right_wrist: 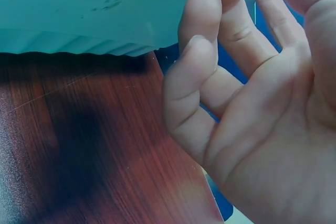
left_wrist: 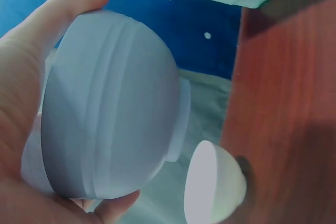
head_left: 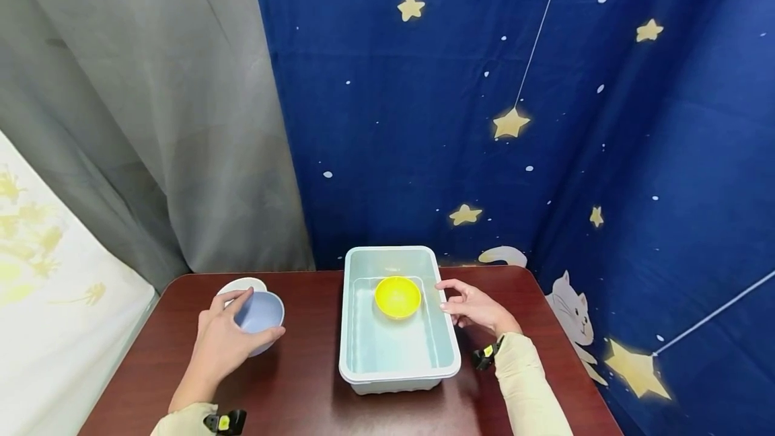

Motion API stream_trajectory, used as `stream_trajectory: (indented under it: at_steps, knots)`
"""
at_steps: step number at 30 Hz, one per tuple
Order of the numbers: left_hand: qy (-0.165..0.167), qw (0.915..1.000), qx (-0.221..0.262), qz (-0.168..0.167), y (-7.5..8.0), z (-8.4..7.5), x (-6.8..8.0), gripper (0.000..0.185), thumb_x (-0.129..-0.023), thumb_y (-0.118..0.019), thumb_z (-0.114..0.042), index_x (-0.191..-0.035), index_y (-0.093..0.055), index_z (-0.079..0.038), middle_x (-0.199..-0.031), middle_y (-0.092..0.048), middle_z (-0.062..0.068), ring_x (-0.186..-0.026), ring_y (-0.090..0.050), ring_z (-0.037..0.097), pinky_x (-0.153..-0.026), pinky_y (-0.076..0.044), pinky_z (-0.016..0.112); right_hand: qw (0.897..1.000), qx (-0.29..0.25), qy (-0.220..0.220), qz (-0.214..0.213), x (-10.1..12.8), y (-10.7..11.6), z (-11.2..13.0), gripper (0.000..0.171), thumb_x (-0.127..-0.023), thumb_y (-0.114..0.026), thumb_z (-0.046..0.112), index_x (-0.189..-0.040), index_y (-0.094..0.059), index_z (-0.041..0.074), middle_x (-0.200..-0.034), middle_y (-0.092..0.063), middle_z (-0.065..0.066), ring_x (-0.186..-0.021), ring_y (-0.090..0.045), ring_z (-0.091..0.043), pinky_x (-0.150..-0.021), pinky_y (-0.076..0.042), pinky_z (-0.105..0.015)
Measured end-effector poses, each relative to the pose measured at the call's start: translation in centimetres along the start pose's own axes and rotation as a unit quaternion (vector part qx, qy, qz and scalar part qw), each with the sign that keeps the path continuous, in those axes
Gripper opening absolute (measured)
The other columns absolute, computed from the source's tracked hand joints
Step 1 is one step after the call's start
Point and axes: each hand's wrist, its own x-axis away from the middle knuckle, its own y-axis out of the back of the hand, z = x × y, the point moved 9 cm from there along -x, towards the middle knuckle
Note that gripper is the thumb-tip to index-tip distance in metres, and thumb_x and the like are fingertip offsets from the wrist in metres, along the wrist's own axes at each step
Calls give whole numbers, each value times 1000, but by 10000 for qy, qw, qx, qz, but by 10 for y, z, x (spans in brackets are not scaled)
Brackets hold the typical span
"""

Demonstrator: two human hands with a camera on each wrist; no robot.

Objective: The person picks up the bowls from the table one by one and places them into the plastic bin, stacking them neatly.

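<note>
My left hand (head_left: 225, 336) grips a pale blue bowl (head_left: 260, 313), tilted and lifted off the dark wooden table (head_left: 303, 382); the left wrist view shows the blue bowl (left_wrist: 113, 103) filling the palm, thumb and fingers round its sides. A white bowl (head_left: 241, 286) sits on the table just behind it, also seen as the white bowl (left_wrist: 215, 184). A yellow bowl (head_left: 397, 297) lies inside the light blue-green plastic tub (head_left: 399, 374). My right hand (head_left: 472, 306) hovers at the tub's right rim with fingers loosely curled, holding nothing; the tub wall (right_wrist: 100, 9) is beside it.
A blue star-patterned cloth (head_left: 514, 120) hangs behind the table and a grey curtain (head_left: 151, 120) hangs to the left. A white patterned surface (head_left: 54, 301) lies beyond the table's left edge. Bare wood shows in front of the tub.
</note>
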Motion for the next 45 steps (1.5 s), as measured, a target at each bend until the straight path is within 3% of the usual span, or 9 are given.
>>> stream_trajectory:
  at_steps: [5,11,16,31,39,45]
  knots:
    - [-182,9998,75,-23,6,-15,-8,110,-67,-82,-73,-151,-50,-9,-152,-39,16,-118,-36,46,-79,-45,48,10000,-75,-9,9,0,1,-1,59,-95,-73,22,-147,-45,12,-78,-62,2,-70,-58,-21,-62,-49,-30]
    - [-443,9987,223,-65,8,-34,-15,108,-69,-83,-70,-150,-50,-7,-150,-41,18,-131,-31,50,-90,-44,60,9999,-117,-23,1,-2,1,-4,59,-95,-73,22,-147,-46,13,-78,-61,2,-69,-57,-20,-61,-49,-28]
    - [-636,9973,345,-119,6,-48,-20,107,-67,-86,-66,-149,-52,-7,-149,-43,18,-133,-32,52,-95,-40,62,9999,-128,-6,10,-2,1,-4,58,-95,-73,21,-146,-47,13,-78,-61,2,-69,-58,-18,-60,-49,-28]
    - [-713,9963,456,121,-3,-92,-28,105,-66,-86,-66,-151,-51,-14,-152,-42,12,-123,-39,38,-83,-50,50,9999,-162,8,17,0,-1,-2,60,-96,-72,21,-148,-44,11,-78,-60,0,-68,-57,-19,-61,-49,-28]
    - [-740,9953,608,117,-10,-114,-33,101,-66,-90,-56,-151,-51,-16,-154,-42,7,-124,-39,34,-89,-51,52,9998,-172,3,69,-2,-4,-3,60,-98,-69,19,-150,-41,10,-78,-60,1,-67,-57,-16,-60,-49,-27]
    - [-793,9928,851,299,-15,-133,-37,103,-66,-90,-59,-152,-49,-19,-156,-41,7,-130,-38,35,-95,-51,54,9997,-230,-28,24,2,-3,-3,57,-98,-69,20,-148,-43,13,-76,-60,0,-67,-56,-17,-61,-49,-28]
